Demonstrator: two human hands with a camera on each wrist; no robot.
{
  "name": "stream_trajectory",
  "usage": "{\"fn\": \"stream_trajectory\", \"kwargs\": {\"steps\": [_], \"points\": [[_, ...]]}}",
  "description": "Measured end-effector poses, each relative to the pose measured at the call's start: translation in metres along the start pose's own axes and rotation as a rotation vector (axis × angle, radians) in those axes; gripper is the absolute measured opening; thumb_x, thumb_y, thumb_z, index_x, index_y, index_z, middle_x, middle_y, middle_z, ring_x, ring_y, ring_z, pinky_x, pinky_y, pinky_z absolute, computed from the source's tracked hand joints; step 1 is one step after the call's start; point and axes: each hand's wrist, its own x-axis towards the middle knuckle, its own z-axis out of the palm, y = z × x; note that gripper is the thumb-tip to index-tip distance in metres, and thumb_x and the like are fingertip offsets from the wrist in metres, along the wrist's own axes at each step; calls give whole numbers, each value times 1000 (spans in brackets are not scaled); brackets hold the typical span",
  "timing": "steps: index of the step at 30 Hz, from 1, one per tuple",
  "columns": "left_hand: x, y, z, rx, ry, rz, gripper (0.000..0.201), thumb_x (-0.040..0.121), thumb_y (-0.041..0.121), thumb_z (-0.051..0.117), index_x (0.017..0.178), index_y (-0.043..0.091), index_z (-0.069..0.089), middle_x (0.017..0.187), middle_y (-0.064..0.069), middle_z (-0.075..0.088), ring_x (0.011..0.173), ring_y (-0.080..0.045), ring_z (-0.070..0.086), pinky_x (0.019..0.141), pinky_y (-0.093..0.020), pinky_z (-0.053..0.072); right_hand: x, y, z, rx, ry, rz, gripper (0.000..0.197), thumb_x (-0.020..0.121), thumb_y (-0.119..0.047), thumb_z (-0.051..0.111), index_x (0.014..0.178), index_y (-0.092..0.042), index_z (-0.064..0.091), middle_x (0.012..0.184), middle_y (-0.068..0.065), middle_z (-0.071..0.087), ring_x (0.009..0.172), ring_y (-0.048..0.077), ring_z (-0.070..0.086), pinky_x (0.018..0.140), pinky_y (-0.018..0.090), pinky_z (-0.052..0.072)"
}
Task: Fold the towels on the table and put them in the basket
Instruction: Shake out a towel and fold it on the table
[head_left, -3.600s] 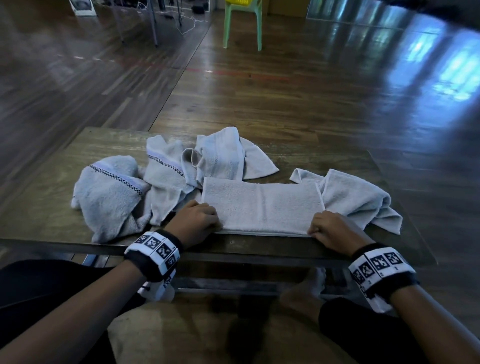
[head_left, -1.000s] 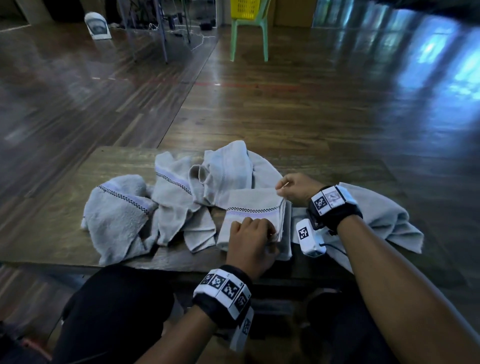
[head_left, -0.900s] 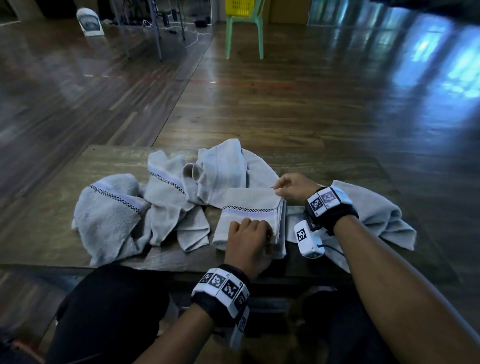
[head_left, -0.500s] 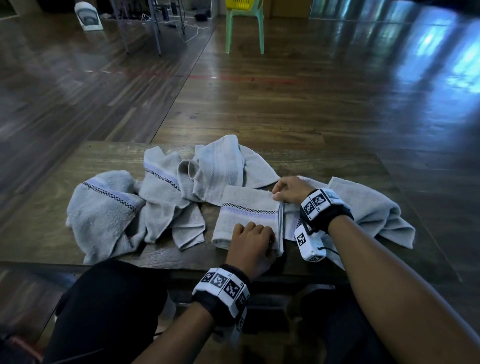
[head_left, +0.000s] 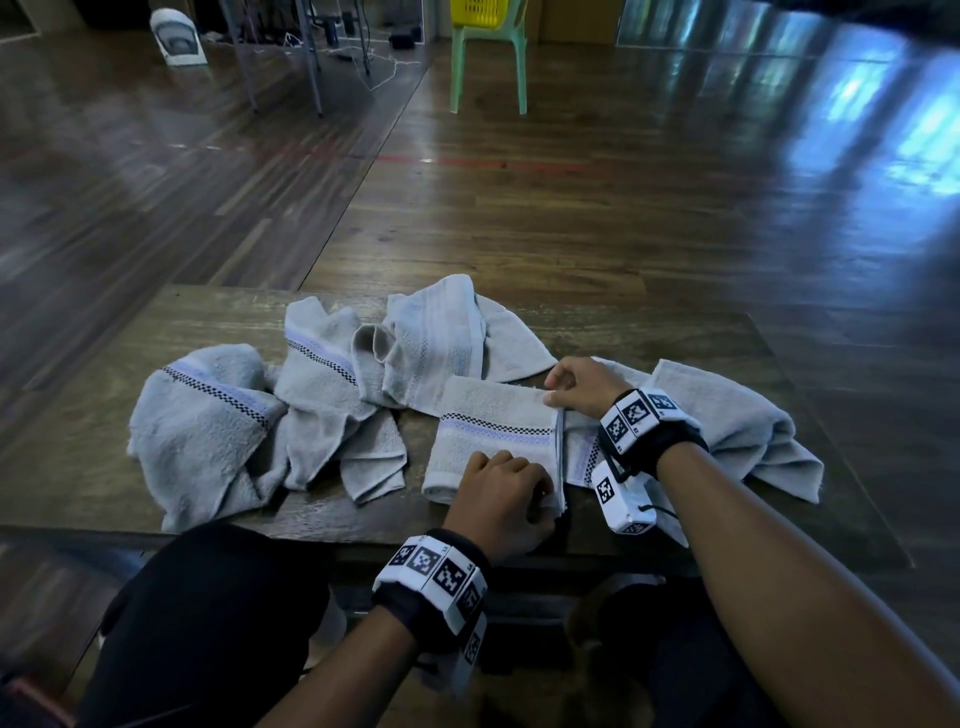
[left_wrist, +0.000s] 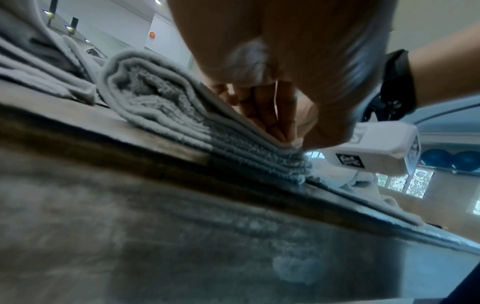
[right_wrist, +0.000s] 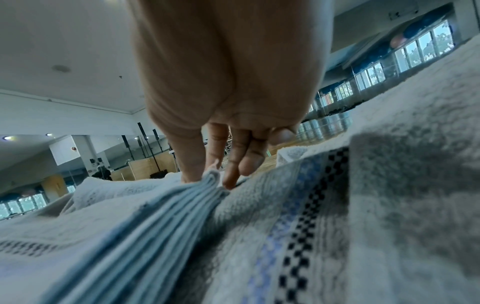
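A grey folded towel (head_left: 493, 436) with a checkered band lies on the wooden table (head_left: 78, 467) near its front edge. My left hand (head_left: 540, 493) grips the towel's near right corner, fingers curled on top of the layers (left_wrist: 272, 123). My right hand (head_left: 553, 397) pinches the stacked edges at the far right corner between thumb and fingers (right_wrist: 213, 176). In the left wrist view the folded towel (left_wrist: 168, 107) shows several layers. Both hands stay low on the table.
Crumpled grey towels lie at the left (head_left: 202, 431), left of centre (head_left: 322, 395), behind (head_left: 441, 338) and under my right wrist (head_left: 737, 421). A yellow basket (head_left: 480, 13) sits on a green chair (head_left: 488, 57) far across the wooden floor.
The long towel strip of 3.6 s ago is folded over into a short stack. Over the last second both hands have stayed at its right corners with hardly any shift.
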Motion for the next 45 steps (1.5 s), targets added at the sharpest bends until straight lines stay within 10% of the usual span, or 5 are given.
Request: {"fn": "stream_trajectory", "kwargs": {"steps": [5,19,26,32,45], "points": [[6,-1,-17,-52,-30,-28,23,81,40,53,91,24,68,87,5,69,90,-16,56,77,-31,27,1,6,-3,-213,-189,123,58,86,-55,52,96,0,66,77,11,61,79,21,59,91,39,33],[82,-58,-106,-50,-147,-142,72,68,56,62,132,28,46,131,6,51,126,-17,36,104,-47,28,-54,-41,-34,239,43,-213,15,80,-19,71,89,-14,59,76,-3,60,71,12,56,68,27,48],[94,-48,-143,2,-230,-35,33,77,45,69,81,13,65,69,5,58,73,-14,51,78,-31,31,-73,-52,-47,411,150,-385,29,75,-14,75,100,-23,61,101,4,67,96,20,62,83,23,50],[74,-58,-156,-131,-99,20,48,70,56,67,79,8,66,74,-4,67,70,-15,58,64,-22,33,-68,-30,-38,-270,7,-188,33,76,-48,66,103,-30,60,106,-3,58,111,16,37,87,35,21],[33,-86,-145,-532,34,-92,40,64,57,69,85,23,67,82,11,67,77,1,59,70,-10,43,-71,-23,-53,294,33,-213,26,74,-24,77,95,-21,61,89,0,71,73,9,63,66,22,48]]}}
